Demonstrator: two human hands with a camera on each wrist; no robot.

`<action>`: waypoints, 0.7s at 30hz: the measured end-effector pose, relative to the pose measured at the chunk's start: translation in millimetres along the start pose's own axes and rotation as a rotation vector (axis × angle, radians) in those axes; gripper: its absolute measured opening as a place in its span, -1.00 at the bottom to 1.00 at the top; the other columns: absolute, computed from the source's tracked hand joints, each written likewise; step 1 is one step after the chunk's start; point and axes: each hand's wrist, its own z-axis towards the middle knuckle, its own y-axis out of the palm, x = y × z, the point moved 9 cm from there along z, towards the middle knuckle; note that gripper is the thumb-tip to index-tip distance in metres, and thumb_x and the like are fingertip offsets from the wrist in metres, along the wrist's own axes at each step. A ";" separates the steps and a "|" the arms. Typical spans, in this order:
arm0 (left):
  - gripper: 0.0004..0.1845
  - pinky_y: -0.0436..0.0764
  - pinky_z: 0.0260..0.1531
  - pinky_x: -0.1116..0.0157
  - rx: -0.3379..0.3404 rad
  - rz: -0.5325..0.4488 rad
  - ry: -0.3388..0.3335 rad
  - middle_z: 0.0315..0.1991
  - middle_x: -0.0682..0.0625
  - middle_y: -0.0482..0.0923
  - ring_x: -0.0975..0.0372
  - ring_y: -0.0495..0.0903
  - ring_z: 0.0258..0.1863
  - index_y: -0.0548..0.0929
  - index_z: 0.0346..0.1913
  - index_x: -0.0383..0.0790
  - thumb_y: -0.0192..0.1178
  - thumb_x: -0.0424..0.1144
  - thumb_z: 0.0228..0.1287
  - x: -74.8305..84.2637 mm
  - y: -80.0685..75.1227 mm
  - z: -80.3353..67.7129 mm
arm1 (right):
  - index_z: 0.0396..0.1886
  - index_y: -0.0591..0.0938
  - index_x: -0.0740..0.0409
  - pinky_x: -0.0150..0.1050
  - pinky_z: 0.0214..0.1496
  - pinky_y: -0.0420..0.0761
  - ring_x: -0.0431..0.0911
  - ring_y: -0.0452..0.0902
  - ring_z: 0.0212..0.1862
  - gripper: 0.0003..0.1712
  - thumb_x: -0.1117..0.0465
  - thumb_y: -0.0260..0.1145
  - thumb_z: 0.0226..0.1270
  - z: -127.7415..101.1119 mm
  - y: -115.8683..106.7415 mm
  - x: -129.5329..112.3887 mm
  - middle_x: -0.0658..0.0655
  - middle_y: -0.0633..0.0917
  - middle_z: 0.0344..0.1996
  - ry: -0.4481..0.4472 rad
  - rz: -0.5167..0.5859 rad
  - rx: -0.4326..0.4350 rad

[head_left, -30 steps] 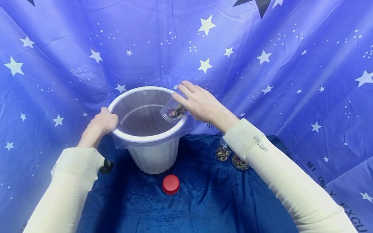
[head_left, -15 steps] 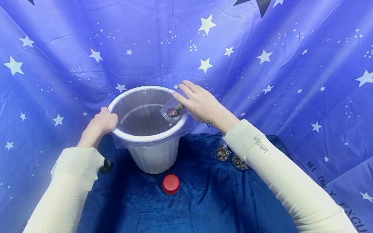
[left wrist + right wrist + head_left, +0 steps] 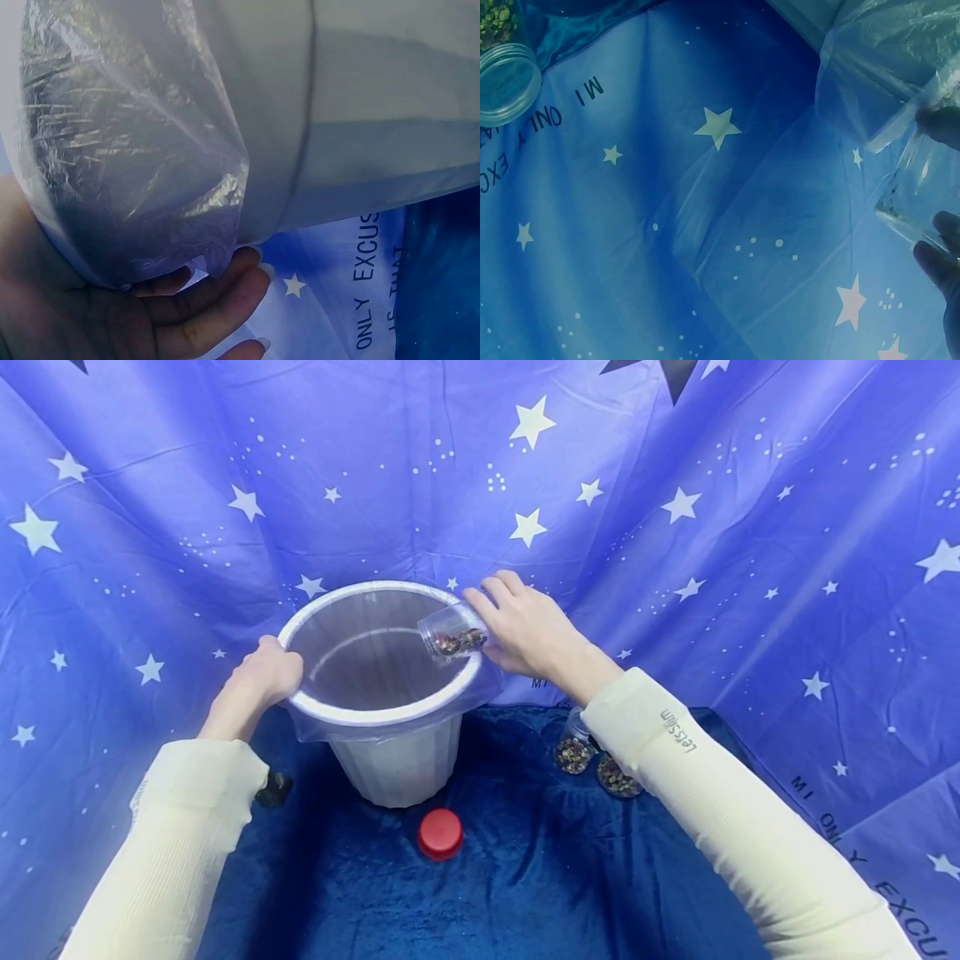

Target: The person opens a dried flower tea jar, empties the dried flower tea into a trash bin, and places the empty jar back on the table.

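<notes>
A white bin [image 3: 397,760] lined with a clear plastic bag stands on the dark blue cloth. My left hand [image 3: 258,681] grips its rim on the left side; in the left wrist view the fingers [image 3: 217,289] curl under the bag-covered rim [image 3: 150,187]. My right hand [image 3: 525,627] holds a small clear jar [image 3: 450,635] tipped on its side over the right rim, its mouth pointing into the bin, with dark mixed bits inside. The right wrist view shows the jar's glass [image 3: 922,195] by my fingertips.
A red lid [image 3: 440,834] lies on the cloth in front of the bin. Two open jars of mixed bits [image 3: 573,752] [image 3: 617,777] stand under my right forearm. A small dark object [image 3: 274,788] lies left of the bin. A star-printed blue cloth [image 3: 675,527] hangs around.
My right hand has drawn back a little to the right and lifted the jar slightly. Fewer bits lie in the jar. The left hand has stayed on the rim.
</notes>
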 end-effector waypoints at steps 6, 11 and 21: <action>-0.32 0.36 0.16 -0.23 0.003 0.001 0.006 -0.01 -0.45 0.35 -0.27 0.35 0.07 -0.06 0.35 -0.64 -0.38 -0.15 0.33 -0.1 -0.1 0.5 | 0.25 0.39 0.24 -0.02 0.06 0.67 0.18 0.45 0.18 -0.18 0.08 0.51 -0.01 -2.4 0.3 5.4 0.30 0.54 0.09 0.013 0.013 -0.023; -0.32 0.35 0.16 -0.23 0.004 -0.002 0.008 0.01 -0.46 0.34 -0.28 0.35 0.08 -0.07 0.35 -0.64 -0.39 -0.15 0.33 -0.5 0.0 0.5 | 0.30 0.36 0.28 -0.03 0.16 0.62 0.19 0.44 0.21 -0.22 0.33 0.34 -0.02 -2.1 0.5 7.8 0.32 0.54 0.12 0.013 0.013 -0.049; -0.32 0.35 0.16 -0.23 0.011 0.001 0.011 0.01 -0.47 0.34 -0.28 0.35 0.08 -0.04 0.34 -0.65 -0.39 -0.15 0.32 -0.1 -0.7 0.3 | 0.23 0.42 0.29 -0.02 0.19 0.59 0.19 0.45 0.20 -0.37 0.41 0.24 0.07 1.8 -3.4 7.5 0.31 0.55 0.11 -0.010 -0.008 -0.029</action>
